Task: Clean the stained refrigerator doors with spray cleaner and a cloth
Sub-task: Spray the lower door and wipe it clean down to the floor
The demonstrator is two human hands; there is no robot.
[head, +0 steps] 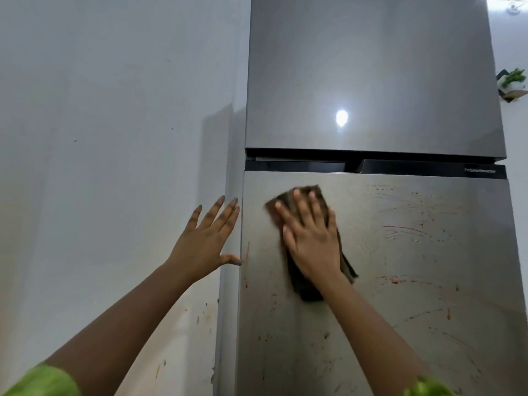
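Two steel doors: upper door (371,81) glossy, lower door (414,295) smeared red (mainly right). One dark cloth (303,290) lies flat on the lower door under the right hand (311,238), fingers spread; left hand (205,241), fingers apart, at its left edge.

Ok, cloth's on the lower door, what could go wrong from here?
The cloth under the right hand could smear the red streaks across the lower door instead of lifting them. The left hand, open at the door's edge, sits beside a red drip and may pick it up. Spatter on the wall might get missed.
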